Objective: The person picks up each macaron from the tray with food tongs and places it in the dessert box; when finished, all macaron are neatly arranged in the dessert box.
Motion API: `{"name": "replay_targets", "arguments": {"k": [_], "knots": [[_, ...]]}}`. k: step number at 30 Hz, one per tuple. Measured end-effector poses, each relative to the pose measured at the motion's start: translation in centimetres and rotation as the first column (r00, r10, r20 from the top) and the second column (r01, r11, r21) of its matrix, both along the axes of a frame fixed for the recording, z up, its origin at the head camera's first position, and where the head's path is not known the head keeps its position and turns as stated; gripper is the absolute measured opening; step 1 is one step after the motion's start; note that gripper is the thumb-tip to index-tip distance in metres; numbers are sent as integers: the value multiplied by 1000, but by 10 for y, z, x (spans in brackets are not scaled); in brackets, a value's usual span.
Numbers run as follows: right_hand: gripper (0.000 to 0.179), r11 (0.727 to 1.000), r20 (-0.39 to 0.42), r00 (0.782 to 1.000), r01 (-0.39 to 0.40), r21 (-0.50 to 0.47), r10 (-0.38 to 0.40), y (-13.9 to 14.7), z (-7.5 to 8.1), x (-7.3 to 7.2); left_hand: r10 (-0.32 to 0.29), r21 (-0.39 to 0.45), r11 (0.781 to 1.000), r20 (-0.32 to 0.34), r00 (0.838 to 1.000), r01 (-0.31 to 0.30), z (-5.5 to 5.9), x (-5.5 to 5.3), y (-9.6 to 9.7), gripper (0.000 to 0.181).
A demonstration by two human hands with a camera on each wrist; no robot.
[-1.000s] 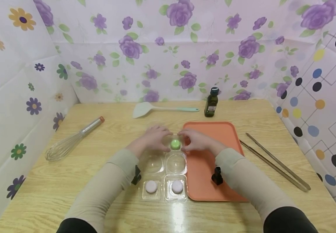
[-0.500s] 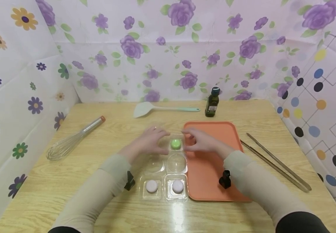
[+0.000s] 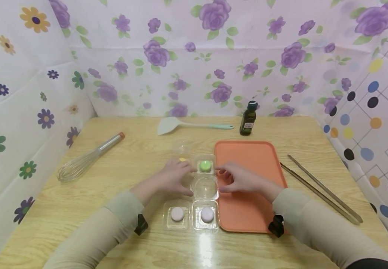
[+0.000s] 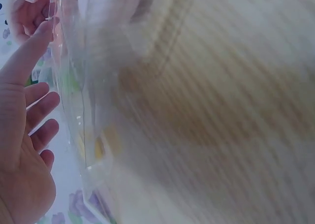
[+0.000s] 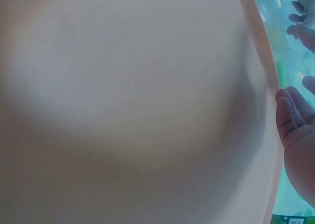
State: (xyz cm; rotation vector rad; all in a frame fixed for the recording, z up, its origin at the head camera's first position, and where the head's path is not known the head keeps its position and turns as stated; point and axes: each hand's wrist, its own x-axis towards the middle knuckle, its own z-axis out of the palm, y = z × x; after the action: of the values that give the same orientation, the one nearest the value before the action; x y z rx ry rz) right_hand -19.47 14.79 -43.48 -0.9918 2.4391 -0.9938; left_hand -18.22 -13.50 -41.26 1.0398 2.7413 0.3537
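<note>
In the head view my left hand (image 3: pixel 172 178) and right hand (image 3: pixel 242 180) face each other across a clear plastic lid (image 3: pixel 206 188), fingers loosely bent and fingertips near its left and right edges. Neither hand holds anything. Just behind the lid, a green macaron (image 3: pixel 205 166) sits in a clear plastic box. A yellow macaron (image 3: pixel 182 160) shows behind my left hand, mostly hidden. Nearer me, two pale lilac macarons (image 3: pixel 177 214) lie in separate clear boxes side by side. The left wrist view shows my left hand (image 4: pixel 29 130) with its fingers apart beside the clear plastic.
An orange tray (image 3: pixel 251 213) lies under my right hand, against the boxes. Metal tongs (image 3: pixel 322 190) are right of it. Farther back stand a dark bottle (image 3: pixel 248 118) and, lying flat, a spatula (image 3: pixel 194 125). A whisk (image 3: pixel 91 157) lies at the left.
Both hands have drawn back toward me, from around the green macaron's box to beside the clear lid in front. The yellow macaron has come into view. The boxes keep their places.
</note>
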Motion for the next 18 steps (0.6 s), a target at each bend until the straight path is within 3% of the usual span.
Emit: {"name": "replay_targets", "arguments": {"k": [8,18], "knots": [[72,998,49,999,-4,-65,7,-3,-8,9,-1,-27,1000,-7,1000,1,-2,7,3,79],[73,996,46,999,-14,-89,18,-9,-15,17,-28,-68,997,-17,999,27,-4,8,4,80]]}}
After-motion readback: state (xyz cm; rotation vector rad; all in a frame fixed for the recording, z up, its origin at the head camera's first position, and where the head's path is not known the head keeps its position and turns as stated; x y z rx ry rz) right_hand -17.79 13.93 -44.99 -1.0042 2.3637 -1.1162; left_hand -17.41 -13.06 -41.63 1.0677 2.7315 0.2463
